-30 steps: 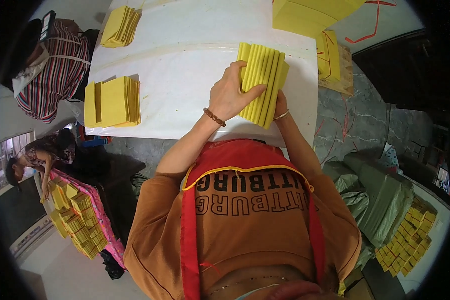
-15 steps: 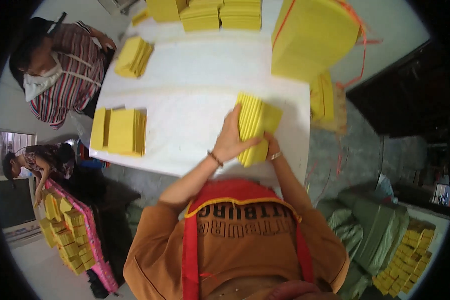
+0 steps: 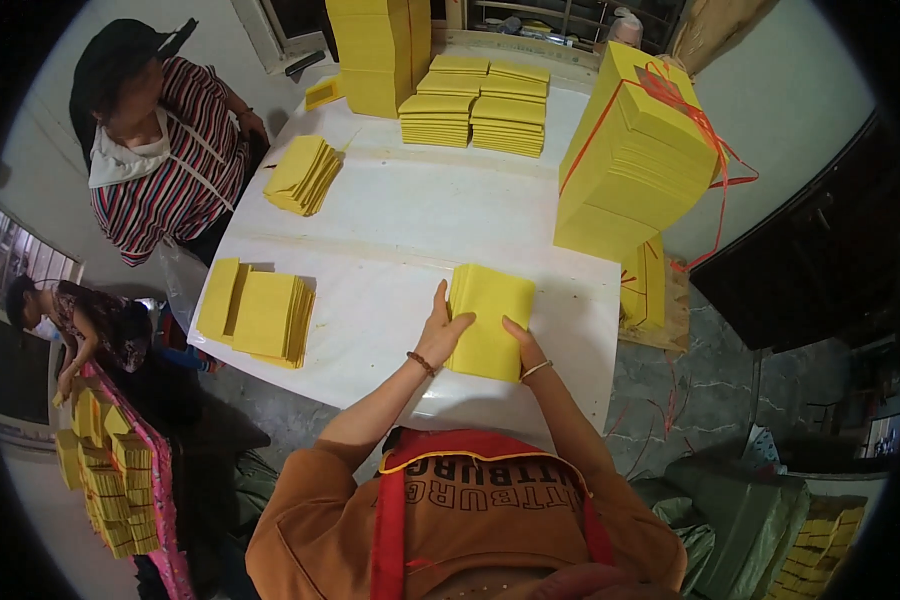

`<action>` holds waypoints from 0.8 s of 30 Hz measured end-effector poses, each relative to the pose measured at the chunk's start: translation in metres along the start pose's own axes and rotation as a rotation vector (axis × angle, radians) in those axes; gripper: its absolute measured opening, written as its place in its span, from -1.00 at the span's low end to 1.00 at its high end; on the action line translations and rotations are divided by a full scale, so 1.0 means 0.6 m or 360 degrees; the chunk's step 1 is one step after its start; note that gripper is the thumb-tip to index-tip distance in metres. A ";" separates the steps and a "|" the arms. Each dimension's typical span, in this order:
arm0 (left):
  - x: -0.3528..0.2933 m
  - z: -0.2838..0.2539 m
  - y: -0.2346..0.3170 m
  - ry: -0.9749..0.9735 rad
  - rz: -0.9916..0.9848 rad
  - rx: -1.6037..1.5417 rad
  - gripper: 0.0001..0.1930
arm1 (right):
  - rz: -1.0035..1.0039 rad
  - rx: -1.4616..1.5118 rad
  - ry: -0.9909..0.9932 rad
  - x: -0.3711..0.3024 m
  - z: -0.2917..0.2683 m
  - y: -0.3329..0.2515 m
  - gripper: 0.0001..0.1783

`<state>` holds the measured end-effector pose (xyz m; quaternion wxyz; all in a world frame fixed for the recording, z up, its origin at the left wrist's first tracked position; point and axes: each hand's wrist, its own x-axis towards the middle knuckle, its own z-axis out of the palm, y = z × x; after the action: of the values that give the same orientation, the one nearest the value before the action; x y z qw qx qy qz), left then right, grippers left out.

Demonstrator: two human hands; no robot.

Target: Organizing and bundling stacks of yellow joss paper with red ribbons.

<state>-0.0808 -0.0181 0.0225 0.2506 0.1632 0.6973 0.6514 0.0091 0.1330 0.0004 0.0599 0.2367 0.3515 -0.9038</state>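
Observation:
A bundle of yellow paper (image 3: pixel 491 318) lies near the front edge of the white table (image 3: pixel 390 220), its broad face up and its layered edge showing on the left. My left hand (image 3: pixel 442 330) grips its left side, thumb across the top face and fingers along the edge. On the opposite side my right hand (image 3: pixel 525 348) clasps the lower right edge with its thumb on top; its other fingers are hidden. To the left are a stack of yellow paper (image 3: pixel 265 312) and, farther back, a smaller fanned stack (image 3: pixel 302 175).
A tall yellow stack tied with red string (image 3: pixel 620 150) stands at the right edge. Several neat piles (image 3: pixel 475 105) and a tall block (image 3: pixel 375 60) occupy the back. One person in stripes (image 3: pixel 170 150) stands left; another (image 3: pixel 95 320) bends over yellow bundles (image 3: pixel 110 480).
The bundle has turned from its ridged edge facing up to its broad face up, and both hands have shifted their hold. The whole view has tilted, showing more of the table's back.

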 end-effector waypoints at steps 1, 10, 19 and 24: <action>0.001 -0.002 0.014 0.0035 -0.0148 -0.0100 -0.17 | 0.0002 0.0002 0.0006 0.002 -0.003 -0.001 -0.44; 0.025 -0.018 -0.054 -0.0084 -0.0365 -0.0789 -0.25 | -0.0022 -0.0186 -0.0163 0.028 -0.022 0.008 -0.32; 0.028 -0.029 0.001 -0.0411 -0.0644 -0.0867 -0.24 | -0.0346 -0.0165 0.0107 0.037 -0.010 0.002 -0.38; 0.054 -0.028 0.029 -0.0438 -0.0566 -0.0575 -0.30 | -0.0468 -0.0112 0.0109 0.055 0.000 -0.020 -0.47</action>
<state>-0.1184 -0.0126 0.0357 0.4782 0.0780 0.5469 0.6827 -0.0231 0.1436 -0.0078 -0.0770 0.2112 0.4156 -0.8813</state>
